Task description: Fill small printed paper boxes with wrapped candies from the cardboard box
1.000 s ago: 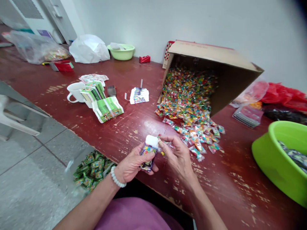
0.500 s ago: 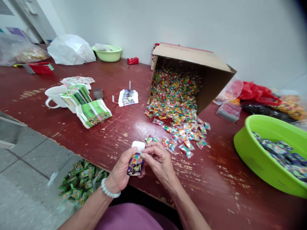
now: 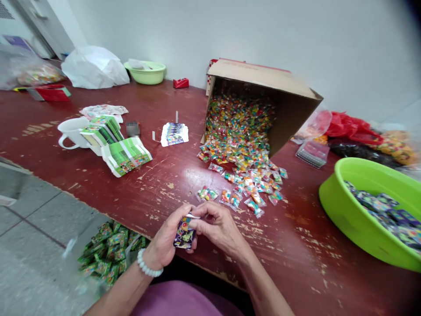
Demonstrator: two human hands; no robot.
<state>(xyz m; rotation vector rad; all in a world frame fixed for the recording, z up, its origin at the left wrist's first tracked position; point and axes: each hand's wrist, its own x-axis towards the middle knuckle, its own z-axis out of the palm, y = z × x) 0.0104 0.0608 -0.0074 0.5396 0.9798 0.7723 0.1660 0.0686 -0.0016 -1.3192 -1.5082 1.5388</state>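
Observation:
My left hand (image 3: 166,241), with a white bead bracelet at the wrist, grips a small purple printed box (image 3: 184,234) near the table's front edge. My right hand (image 3: 217,226) pinches the box's white top flap, folded down over the opening. Just beyond my fingers lie a few clear sachets of coloured candy (image 3: 230,197). They trail from a big pile spilling out of a tipped cardboard carton (image 3: 263,79).
A bright green basin (image 3: 348,210) at the right holds several purple boxes. Flat green box blanks (image 3: 126,154), a white mug (image 3: 70,131) and purple blanks (image 3: 174,134) sit at the left. A bag of green boxes (image 3: 108,252) lies on the floor. Bags and a pale bowl line the wall.
The white flap stood up above the box; my right hand has since pressed it down closed. Both hands moved slightly toward me. The view swung to the right.

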